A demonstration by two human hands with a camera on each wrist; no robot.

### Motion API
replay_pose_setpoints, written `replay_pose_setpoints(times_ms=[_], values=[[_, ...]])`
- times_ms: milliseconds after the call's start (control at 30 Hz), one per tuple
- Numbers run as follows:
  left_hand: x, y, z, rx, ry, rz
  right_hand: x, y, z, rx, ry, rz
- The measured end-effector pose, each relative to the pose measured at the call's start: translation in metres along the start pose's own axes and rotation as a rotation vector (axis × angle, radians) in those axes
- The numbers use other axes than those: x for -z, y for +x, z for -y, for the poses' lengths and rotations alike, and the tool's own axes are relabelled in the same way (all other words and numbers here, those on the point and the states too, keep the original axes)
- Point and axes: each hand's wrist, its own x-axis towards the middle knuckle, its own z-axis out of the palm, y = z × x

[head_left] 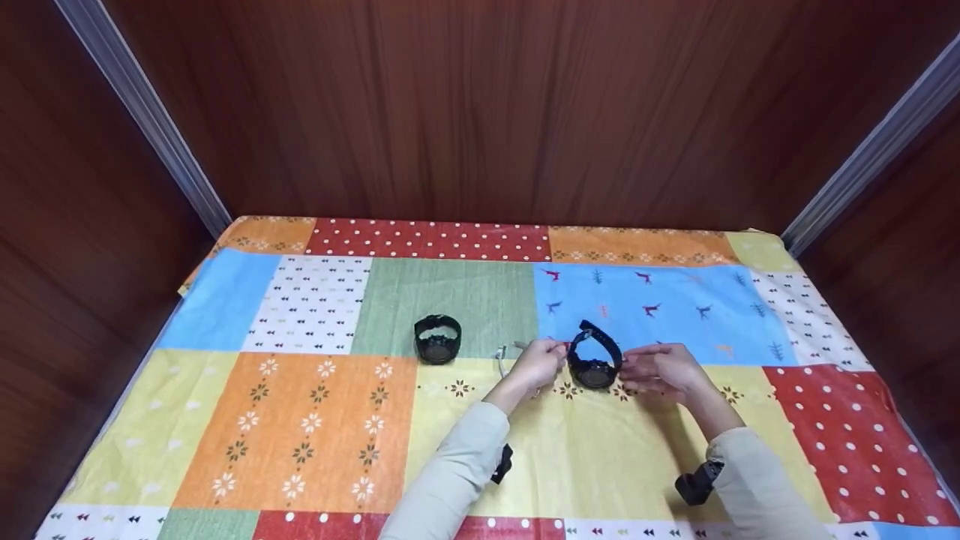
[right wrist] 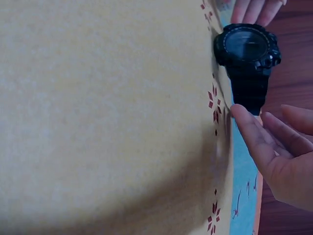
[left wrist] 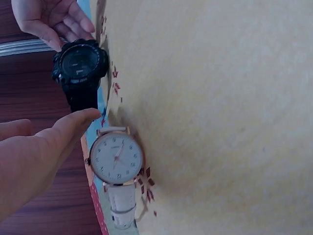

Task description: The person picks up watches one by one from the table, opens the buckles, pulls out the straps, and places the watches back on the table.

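Observation:
A black digital watch (head_left: 595, 373) stands between my two hands, its dial tipped up and its strap looped up behind it. On its left side is my left hand (head_left: 534, 369), with extended fingers near the strap in the left wrist view. My right hand (head_left: 666, 370) is at the watch's right side, fingers loosely extended and fingertips right at the strap. Beside my left hand lies a watch with a white dial (left wrist: 116, 157), a rose-gold case and a pale strap (left wrist: 122, 203); in the head view that hand mostly hides it.
Another black watch (head_left: 437, 346) stands farther left, its strap looped. Under everything is a patchwork-print tablecloth (head_left: 315, 427). Brown wood-look panels (head_left: 480, 112) close off the back and both sides. Dark wrist devices (head_left: 697, 484) hang beneath both sleeves.

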Motion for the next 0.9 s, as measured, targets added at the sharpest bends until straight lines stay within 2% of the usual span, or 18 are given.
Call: replay_pose_setpoints(times_ms=[167,300,433,567,733,900], values=[[0.008,-0.005,-0.007,0.038,-0.059,0.015,0.001,-0.003,0.004,0.014,-0.027,0.017],[0.016,-0.008,-0.010,0.079,-0.035,0.019,0.001,-0.005,0.009,0.034,-0.045,0.019],[0.023,-0.012,-0.015,0.091,-0.045,0.024,0.000,-0.007,0.015,0.068,-0.054,0.006],[0.030,-0.015,-0.017,0.077,-0.044,0.018,-0.004,-0.009,0.019,0.105,-0.046,0.021],[0.037,-0.021,-0.019,0.066,-0.058,0.008,-0.011,-0.009,0.023,0.150,-0.021,0.101],[0.045,-0.026,-0.020,0.048,-0.057,-0.025,-0.019,-0.009,0.025,0.174,-0.048,0.139]])
